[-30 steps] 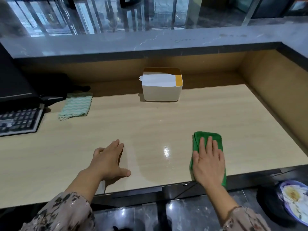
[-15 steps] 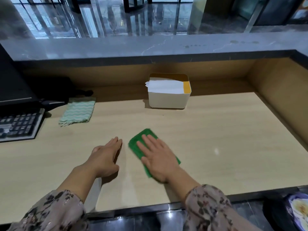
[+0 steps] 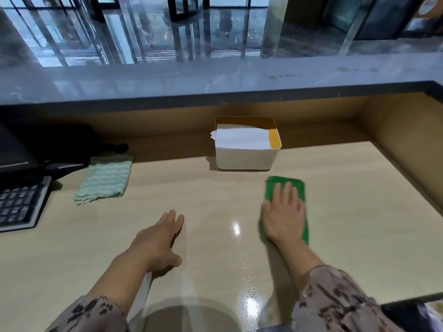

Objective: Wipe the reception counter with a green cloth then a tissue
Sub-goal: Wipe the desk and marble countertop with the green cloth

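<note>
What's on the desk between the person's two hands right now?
Nothing: in the head view, only bare, shiny counter with a light reflection lies between the left hand, flat on the wood, and the right hand pressing on the green cloth.

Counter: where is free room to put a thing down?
Free: between the striped cloth and box; right of the green cloth up to the side wall. Crowded: the left end, by the keyboard.

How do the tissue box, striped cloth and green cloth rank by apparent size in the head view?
1. Tissue box.
2. Striped cloth.
3. Green cloth, though the right hand hides part of it, so the two cloths could be close.
</note>
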`<state>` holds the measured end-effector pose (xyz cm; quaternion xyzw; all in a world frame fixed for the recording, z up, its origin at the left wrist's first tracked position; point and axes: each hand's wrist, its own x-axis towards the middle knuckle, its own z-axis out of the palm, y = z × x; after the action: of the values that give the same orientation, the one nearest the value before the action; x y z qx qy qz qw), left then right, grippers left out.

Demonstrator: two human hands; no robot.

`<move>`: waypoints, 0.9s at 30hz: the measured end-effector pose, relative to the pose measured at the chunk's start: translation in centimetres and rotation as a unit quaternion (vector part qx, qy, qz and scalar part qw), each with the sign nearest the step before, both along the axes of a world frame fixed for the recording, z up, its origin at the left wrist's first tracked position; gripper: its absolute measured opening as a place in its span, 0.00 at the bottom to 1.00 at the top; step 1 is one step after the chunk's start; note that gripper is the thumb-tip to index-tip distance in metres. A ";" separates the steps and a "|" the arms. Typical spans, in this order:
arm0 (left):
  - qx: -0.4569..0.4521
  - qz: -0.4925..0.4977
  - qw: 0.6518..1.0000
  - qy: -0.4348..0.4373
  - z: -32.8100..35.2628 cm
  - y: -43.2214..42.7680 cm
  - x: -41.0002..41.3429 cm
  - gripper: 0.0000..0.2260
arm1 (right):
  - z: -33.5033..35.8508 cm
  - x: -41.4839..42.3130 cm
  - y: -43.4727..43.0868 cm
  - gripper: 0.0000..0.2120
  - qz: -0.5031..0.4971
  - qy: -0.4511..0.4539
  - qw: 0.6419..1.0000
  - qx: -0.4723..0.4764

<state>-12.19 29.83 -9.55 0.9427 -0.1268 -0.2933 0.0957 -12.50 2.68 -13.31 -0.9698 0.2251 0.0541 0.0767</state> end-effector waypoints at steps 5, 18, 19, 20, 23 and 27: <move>-0.036 0.012 0.999 0.016 -0.8 0.5 0.4 0.46 | -0.1 3.2 11.4 0.27 0.212 0.001 0.977 0.035; -0.025 0.022 0.999 0.019 -0.8 0.6 0.5 0.47 | -0.2 1.7 -2.1 0.39 0.256 -0.004 0.966 -0.030; -0.025 0.022 0.999 0.018 -0.7 0.6 0.5 0.47 | -0.1 1.0 -4.3 0.41 0.222 -0.004 0.974 -0.040; -0.025 0.021 0.999 0.018 -0.7 0.5 0.4 0.47 | -0.1 0.3 -6.3 0.40 0.188 -0.003 0.981 -0.050; -0.022 0.019 0.999 0.016 -0.7 0.5 0.4 0.46 | 0.2 -1.6 -9.9 0.36 0.102 0.013 0.993 -0.053; -0.013 0.011 1.000 0.013 -0.8 0.3 0.5 0.47 | -0.1 -2.5 -6.4 0.28 0.018 0.022 0.999 -0.022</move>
<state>-11.73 30.16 -10.38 0.9388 -0.1192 -0.3029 0.1124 -15.04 -3.71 -13.37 -0.9737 0.2107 0.0713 0.0490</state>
